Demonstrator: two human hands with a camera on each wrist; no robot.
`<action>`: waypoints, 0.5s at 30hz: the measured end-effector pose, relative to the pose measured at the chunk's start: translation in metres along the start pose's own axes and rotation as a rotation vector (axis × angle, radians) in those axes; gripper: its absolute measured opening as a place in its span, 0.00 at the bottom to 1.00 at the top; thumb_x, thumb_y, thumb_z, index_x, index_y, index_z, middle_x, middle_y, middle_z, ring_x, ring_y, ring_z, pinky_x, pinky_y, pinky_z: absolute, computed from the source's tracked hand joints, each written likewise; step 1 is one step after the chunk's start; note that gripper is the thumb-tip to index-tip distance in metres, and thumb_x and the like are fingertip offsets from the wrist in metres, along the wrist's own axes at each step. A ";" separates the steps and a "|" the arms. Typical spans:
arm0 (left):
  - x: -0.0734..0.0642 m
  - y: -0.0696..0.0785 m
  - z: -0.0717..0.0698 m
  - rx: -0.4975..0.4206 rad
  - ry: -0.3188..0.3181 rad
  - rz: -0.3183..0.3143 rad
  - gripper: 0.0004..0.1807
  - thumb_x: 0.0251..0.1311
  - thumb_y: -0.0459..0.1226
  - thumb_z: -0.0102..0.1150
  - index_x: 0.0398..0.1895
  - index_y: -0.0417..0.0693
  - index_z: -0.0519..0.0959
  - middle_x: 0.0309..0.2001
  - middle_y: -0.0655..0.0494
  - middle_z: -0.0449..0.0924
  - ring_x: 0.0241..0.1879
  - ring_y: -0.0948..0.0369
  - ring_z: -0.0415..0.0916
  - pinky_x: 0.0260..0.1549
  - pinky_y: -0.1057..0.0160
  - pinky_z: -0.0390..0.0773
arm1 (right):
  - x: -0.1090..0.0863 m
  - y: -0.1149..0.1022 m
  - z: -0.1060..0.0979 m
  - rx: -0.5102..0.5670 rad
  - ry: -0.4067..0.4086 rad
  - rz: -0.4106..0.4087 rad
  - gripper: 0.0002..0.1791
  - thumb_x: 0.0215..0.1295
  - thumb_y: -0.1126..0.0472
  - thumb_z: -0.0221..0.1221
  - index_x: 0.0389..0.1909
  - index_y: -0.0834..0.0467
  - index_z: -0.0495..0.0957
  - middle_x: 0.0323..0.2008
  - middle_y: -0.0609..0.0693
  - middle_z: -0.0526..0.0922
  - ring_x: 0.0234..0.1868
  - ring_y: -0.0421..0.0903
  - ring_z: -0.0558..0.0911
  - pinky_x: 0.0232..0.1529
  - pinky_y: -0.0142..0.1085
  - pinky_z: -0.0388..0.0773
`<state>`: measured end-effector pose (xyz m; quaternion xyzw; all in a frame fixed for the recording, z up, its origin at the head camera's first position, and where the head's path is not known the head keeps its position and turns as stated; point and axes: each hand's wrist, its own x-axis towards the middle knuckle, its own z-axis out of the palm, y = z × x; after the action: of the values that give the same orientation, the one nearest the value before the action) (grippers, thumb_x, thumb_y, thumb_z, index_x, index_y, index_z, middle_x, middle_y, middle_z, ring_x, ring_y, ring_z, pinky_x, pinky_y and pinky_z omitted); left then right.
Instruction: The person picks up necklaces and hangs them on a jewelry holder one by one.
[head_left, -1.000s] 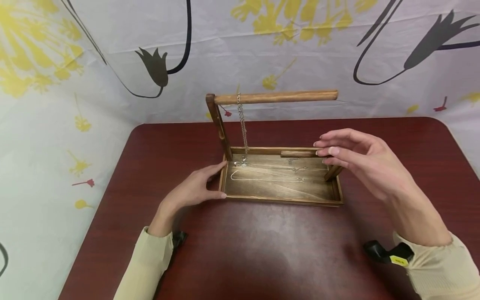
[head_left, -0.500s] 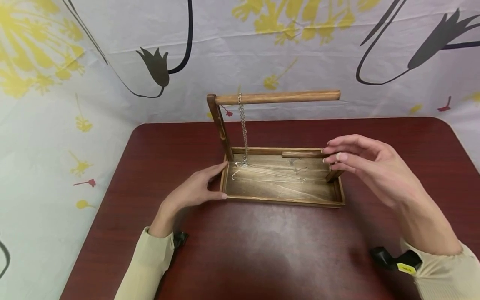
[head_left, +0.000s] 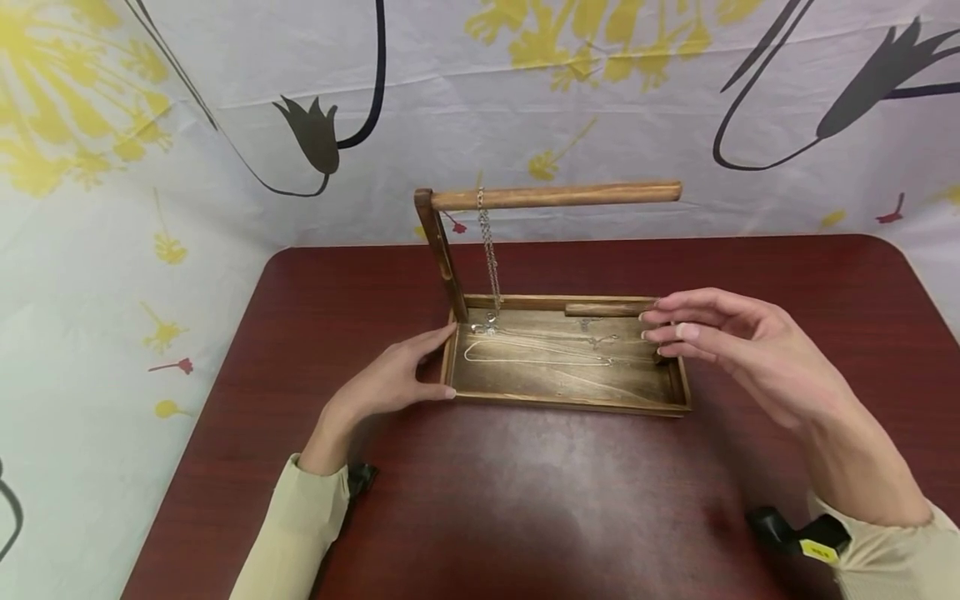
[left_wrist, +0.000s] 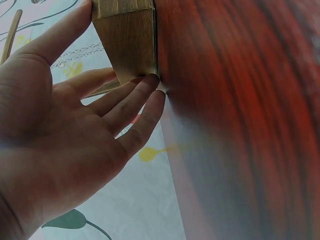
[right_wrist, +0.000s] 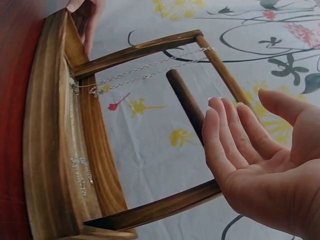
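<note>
A wooden tray (head_left: 570, 402) with posts and rods sits on the dark red bench (head_left: 525, 500). The person's left hand (head_left: 386, 377) spans the tray's left end, its grip wide, thumb at the near corner and index finger by the left post (head_left: 442, 262). The right hand (head_left: 757, 350) is at the right end, its grip loose and fairly wide, thumb apart from the gently bent fingers, nothing visible in it; whether they touch the short rod (head_left: 607, 309) or the right post (right_wrist: 155, 205) cannot be told. A necklace (head_left: 489, 250) hangs from the long rod (head_left: 555, 195) near the left post, its lower end close to the tray floor. At least 2 more chains lie in the tray, 1 a long, narrow loop (head_left: 540, 362). Patterned cloth (head_left: 420, 108) rises behind.
</note>
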<state>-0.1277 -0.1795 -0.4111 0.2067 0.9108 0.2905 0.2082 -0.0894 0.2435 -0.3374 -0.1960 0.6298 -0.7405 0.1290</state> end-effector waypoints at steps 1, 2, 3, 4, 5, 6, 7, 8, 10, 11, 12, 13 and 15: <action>0.000 0.000 0.000 0.000 0.000 -0.001 0.51 0.57 0.51 0.71 0.80 0.59 0.52 0.77 0.56 0.55 0.75 0.56 0.52 0.70 0.50 0.58 | -0.001 0.002 0.000 0.001 -0.013 -0.001 0.19 0.69 0.81 0.47 0.61 0.77 0.67 0.56 0.63 0.79 0.54 0.54 0.82 0.53 0.41 0.79; 0.000 0.000 0.000 0.001 0.001 -0.002 0.51 0.57 0.51 0.71 0.80 0.60 0.52 0.76 0.56 0.55 0.75 0.56 0.52 0.70 0.50 0.58 | -0.001 0.003 -0.001 -0.002 -0.023 0.001 0.19 0.70 0.81 0.47 0.61 0.77 0.67 0.57 0.64 0.79 0.55 0.54 0.82 0.53 0.41 0.79; 0.000 0.000 0.000 0.000 0.002 -0.001 0.51 0.57 0.51 0.71 0.80 0.60 0.52 0.76 0.56 0.55 0.75 0.56 0.52 0.70 0.50 0.58 | -0.002 0.004 -0.001 -0.015 -0.028 0.008 0.19 0.70 0.81 0.47 0.61 0.77 0.68 0.57 0.64 0.79 0.55 0.54 0.82 0.54 0.41 0.79; 0.000 0.000 0.000 -0.001 0.002 -0.001 0.51 0.57 0.51 0.71 0.80 0.60 0.53 0.76 0.56 0.55 0.75 0.56 0.52 0.70 0.50 0.58 | -0.003 0.006 -0.001 -0.025 -0.032 0.014 0.19 0.70 0.81 0.47 0.61 0.76 0.68 0.57 0.63 0.79 0.56 0.53 0.82 0.54 0.41 0.79; 0.000 0.000 0.000 -0.002 0.003 -0.001 0.51 0.57 0.51 0.71 0.80 0.60 0.53 0.76 0.57 0.55 0.75 0.56 0.52 0.70 0.50 0.58 | -0.003 0.007 -0.001 -0.030 -0.035 0.018 0.20 0.70 0.81 0.47 0.61 0.76 0.68 0.57 0.63 0.78 0.56 0.53 0.82 0.54 0.41 0.79; 0.000 0.000 0.000 -0.003 0.002 -0.001 0.51 0.57 0.51 0.71 0.80 0.60 0.53 0.76 0.57 0.55 0.75 0.56 0.52 0.70 0.50 0.58 | -0.004 0.008 -0.002 -0.034 -0.037 0.021 0.20 0.70 0.81 0.48 0.61 0.76 0.68 0.58 0.64 0.78 0.56 0.53 0.81 0.54 0.41 0.79; 0.000 0.000 0.000 -0.005 0.002 0.000 0.51 0.57 0.51 0.71 0.79 0.60 0.53 0.76 0.57 0.55 0.75 0.56 0.52 0.70 0.50 0.59 | -0.004 0.009 -0.002 -0.035 -0.037 0.023 0.20 0.70 0.80 0.47 0.61 0.76 0.68 0.58 0.64 0.78 0.57 0.53 0.81 0.54 0.41 0.78; 0.000 0.000 0.000 -0.007 0.002 0.001 0.51 0.57 0.51 0.71 0.79 0.61 0.53 0.76 0.57 0.55 0.75 0.56 0.52 0.70 0.50 0.59 | -0.005 0.010 -0.002 -0.039 -0.035 0.027 0.20 0.70 0.80 0.48 0.61 0.76 0.68 0.58 0.63 0.78 0.57 0.53 0.81 0.54 0.40 0.79; 0.000 0.000 0.000 -0.012 0.000 0.002 0.51 0.57 0.51 0.71 0.79 0.61 0.53 0.76 0.57 0.55 0.75 0.56 0.52 0.70 0.50 0.59 | -0.005 0.011 -0.003 -0.037 -0.033 0.030 0.20 0.70 0.80 0.48 0.61 0.77 0.68 0.57 0.64 0.78 0.56 0.53 0.82 0.54 0.40 0.79; 0.001 0.000 0.001 -0.013 0.000 0.001 0.51 0.57 0.51 0.71 0.79 0.61 0.52 0.77 0.57 0.55 0.75 0.56 0.52 0.70 0.50 0.59 | -0.005 0.012 -0.003 -0.039 -0.030 0.032 0.19 0.70 0.80 0.48 0.61 0.77 0.68 0.57 0.64 0.78 0.56 0.53 0.82 0.54 0.40 0.79; 0.001 0.000 0.001 -0.014 0.000 0.000 0.51 0.57 0.51 0.71 0.79 0.61 0.52 0.77 0.57 0.54 0.75 0.56 0.52 0.70 0.50 0.59 | -0.005 0.013 -0.003 -0.044 -0.027 0.038 0.19 0.70 0.79 0.49 0.61 0.76 0.68 0.57 0.63 0.78 0.55 0.53 0.82 0.54 0.39 0.79; 0.001 0.000 0.001 -0.016 0.000 0.001 0.51 0.57 0.51 0.71 0.79 0.61 0.52 0.77 0.57 0.54 0.75 0.56 0.52 0.70 0.49 0.59 | -0.004 0.014 -0.002 -0.050 -0.025 0.045 0.19 0.70 0.79 0.49 0.61 0.76 0.69 0.56 0.63 0.79 0.55 0.52 0.82 0.53 0.39 0.79; 0.001 0.000 0.001 -0.016 0.000 -0.001 0.51 0.57 0.51 0.71 0.79 0.60 0.53 0.77 0.57 0.55 0.75 0.56 0.52 0.70 0.50 0.59 | -0.004 0.016 -0.001 -0.065 -0.019 0.058 0.19 0.70 0.78 0.50 0.61 0.76 0.69 0.55 0.62 0.80 0.54 0.52 0.83 0.53 0.39 0.79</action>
<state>-0.1280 -0.1792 -0.4120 0.2045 0.9085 0.2980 0.2098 -0.0872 0.2436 -0.3539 -0.1886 0.6578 -0.7136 0.1501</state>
